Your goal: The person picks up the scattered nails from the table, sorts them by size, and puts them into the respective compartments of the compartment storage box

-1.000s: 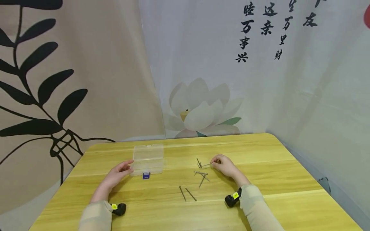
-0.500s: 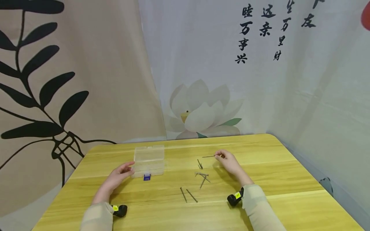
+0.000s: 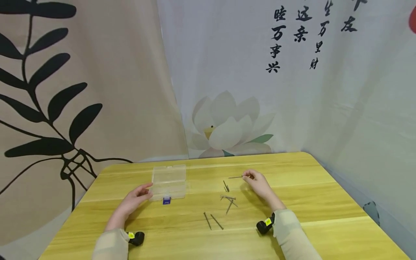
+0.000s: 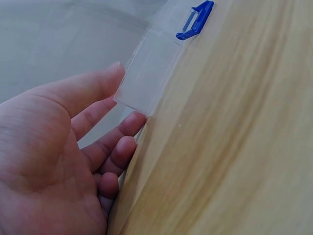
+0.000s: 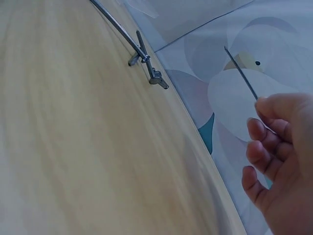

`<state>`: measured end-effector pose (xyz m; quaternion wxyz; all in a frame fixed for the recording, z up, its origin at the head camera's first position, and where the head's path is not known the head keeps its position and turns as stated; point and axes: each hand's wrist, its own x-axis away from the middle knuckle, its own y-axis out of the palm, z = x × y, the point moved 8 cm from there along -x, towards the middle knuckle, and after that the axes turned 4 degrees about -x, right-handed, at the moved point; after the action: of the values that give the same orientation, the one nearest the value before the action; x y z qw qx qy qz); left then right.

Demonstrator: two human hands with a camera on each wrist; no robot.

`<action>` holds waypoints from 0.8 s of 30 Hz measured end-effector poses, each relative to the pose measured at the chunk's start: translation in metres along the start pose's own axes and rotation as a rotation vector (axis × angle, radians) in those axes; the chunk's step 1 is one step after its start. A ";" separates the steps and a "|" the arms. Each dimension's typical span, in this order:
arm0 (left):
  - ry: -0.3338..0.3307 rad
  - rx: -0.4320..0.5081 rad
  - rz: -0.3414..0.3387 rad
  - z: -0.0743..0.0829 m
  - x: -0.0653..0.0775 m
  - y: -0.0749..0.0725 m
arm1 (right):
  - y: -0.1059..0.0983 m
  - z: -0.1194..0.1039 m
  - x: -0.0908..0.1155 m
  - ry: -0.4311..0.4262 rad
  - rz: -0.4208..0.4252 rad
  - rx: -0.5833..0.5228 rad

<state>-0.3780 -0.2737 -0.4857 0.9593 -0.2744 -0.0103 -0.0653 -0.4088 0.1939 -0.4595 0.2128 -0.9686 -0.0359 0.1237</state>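
Observation:
My left hand (image 3: 130, 201) is at the left side of a clear plastic box (image 3: 169, 174), which lies with its lid folded back and a blue latch (image 3: 167, 200) at the front. In the left wrist view, the thumb and fingertips meet the box's end, with the fingers loosely bent. Thumb and forefinger of my right hand (image 3: 259, 183) pinch one end of a thin metal nail (image 5: 240, 73). It is raised above the table, its pointed end away from the hand. Just left of and below it lies a small group of nails (image 3: 226, 186).
On the yellow wooden table (image 3: 182, 238), a crossed pile of nails (image 3: 229, 200) lies nearer the front. Two longer nails (image 3: 216, 221) lie apart from it, closer still. A printed cloth (image 3: 227, 65) hangs behind the table's back edge.
My right hand has lifted the nail up from the small group and moved it slightly back and right. My left hand stays at the box.

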 end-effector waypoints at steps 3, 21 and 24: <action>-0.008 0.003 0.005 -0.001 0.000 0.000 | 0.000 0.001 -0.001 -0.003 0.000 0.002; 0.012 -0.026 -0.005 0.002 0.001 -0.002 | 0.001 -0.004 -0.001 -0.001 0.000 -0.054; 0.016 -0.028 -0.006 0.002 0.003 -0.001 | 0.000 -0.007 -0.004 -0.003 0.003 -0.082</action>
<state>-0.3756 -0.2738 -0.4833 0.9553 -0.2871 -0.0026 -0.0705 -0.4109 0.1904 -0.4521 0.1725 -0.9763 -0.0399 0.1241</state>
